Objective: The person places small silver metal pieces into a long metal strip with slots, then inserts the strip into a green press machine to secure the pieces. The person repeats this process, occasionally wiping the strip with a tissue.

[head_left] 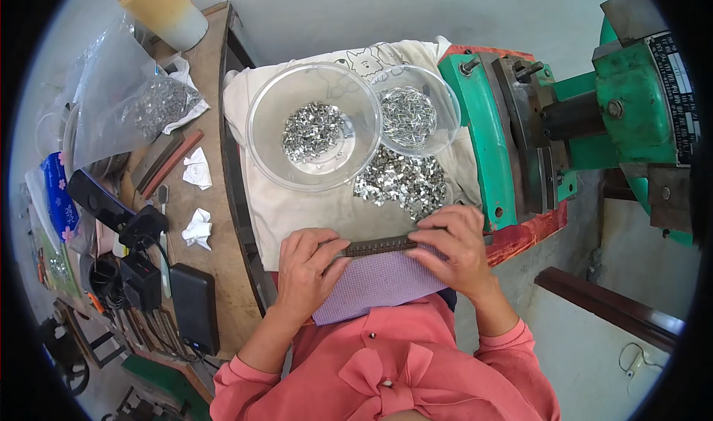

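A dark narrow bar with a row of small notches or pins (377, 246) lies crosswise close to my body. My left hand (306, 268) grips its left end between thumb and fingers. At the other end, the fingers and thumb of my right hand (454, 249) are closed on the bar. Just beyond it, small shiny metal pieces (401, 187) are heaped on the pale cloth (267, 213). Behind the heap stand a large clear tub (256, 135) with more such pieces and a smaller clear tub (451, 113) of thin metal pins.
A green machine (627, 102) with a green-edged steel base (486, 154) stands close on the right. On the left, a wooden table (230, 295) bears a black power bank (194, 308), a plastic bag (111, 102) of metal pieces and crumpled tissues (197, 229). Purple mesh cloth (375, 291) covers my lap.
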`<state>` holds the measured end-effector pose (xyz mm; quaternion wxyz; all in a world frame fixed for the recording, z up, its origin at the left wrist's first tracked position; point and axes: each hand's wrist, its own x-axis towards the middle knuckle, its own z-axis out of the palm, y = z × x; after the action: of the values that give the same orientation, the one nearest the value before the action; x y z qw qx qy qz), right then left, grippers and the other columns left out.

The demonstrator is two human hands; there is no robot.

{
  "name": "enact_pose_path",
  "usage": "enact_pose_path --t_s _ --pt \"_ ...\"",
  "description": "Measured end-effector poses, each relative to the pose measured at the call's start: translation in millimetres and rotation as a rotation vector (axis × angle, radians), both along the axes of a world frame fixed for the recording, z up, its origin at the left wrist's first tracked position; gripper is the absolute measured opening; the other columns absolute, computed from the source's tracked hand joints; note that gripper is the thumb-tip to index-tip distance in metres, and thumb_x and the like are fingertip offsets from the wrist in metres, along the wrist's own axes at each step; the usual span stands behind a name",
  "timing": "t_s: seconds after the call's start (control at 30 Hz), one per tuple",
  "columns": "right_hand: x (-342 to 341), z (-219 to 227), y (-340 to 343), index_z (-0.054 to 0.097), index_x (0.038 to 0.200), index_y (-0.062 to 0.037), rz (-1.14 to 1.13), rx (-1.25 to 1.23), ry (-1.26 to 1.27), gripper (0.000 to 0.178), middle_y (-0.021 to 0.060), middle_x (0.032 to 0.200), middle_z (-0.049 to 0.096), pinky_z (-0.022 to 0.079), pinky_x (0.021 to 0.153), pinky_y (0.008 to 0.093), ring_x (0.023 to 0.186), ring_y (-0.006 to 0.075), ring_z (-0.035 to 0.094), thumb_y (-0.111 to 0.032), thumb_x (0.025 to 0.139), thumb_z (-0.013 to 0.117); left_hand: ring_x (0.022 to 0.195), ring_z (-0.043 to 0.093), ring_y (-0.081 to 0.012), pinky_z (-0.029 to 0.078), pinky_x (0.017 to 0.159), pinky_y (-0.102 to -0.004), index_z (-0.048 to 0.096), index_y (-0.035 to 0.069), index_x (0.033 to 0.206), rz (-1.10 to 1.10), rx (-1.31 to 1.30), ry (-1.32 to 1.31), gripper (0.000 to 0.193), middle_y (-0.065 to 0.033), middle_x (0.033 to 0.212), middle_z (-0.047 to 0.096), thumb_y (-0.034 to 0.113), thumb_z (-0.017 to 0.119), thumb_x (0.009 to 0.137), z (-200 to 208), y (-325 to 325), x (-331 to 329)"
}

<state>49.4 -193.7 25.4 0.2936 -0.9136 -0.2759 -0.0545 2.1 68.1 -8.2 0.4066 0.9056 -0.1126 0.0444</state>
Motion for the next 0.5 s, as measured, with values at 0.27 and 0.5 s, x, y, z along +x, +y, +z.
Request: enact_pose_path --t_s 0.27,0.5 --pt "71 23 9 0.075 0.096 -0.0086 -0.196 0.028 -0.152 0.023 0.0055 0.096 0.068 0.045 0.084 0.0397 0.096 0.0274 0.06 -0.012 0.074 0.082 0.099 0.059 -0.0283 0.044 0.087 -0.0398 0.073 0.007 0.101 0.002 0.01 0.003 0.034 -0.0069 0.105 0.066 0.008 0.083 0.068 0 0 1" --pt "125 20 26 0.078 0.096 -0.0081 -0.139 -0.223 -0.065 0.022 0.0083 0.094 0.072 0.045 0.088 0.0414 0.098 0.0286 0.062 -0.018 0.076 0.081 0.099 0.058 -0.0298 0.045 0.087 -0.0404 0.073 0.006 0.1 -0.005 0.014 0.011 0.035 -0.0084 0.104 0.065 0.007 0.083 0.067 3 -2 2"
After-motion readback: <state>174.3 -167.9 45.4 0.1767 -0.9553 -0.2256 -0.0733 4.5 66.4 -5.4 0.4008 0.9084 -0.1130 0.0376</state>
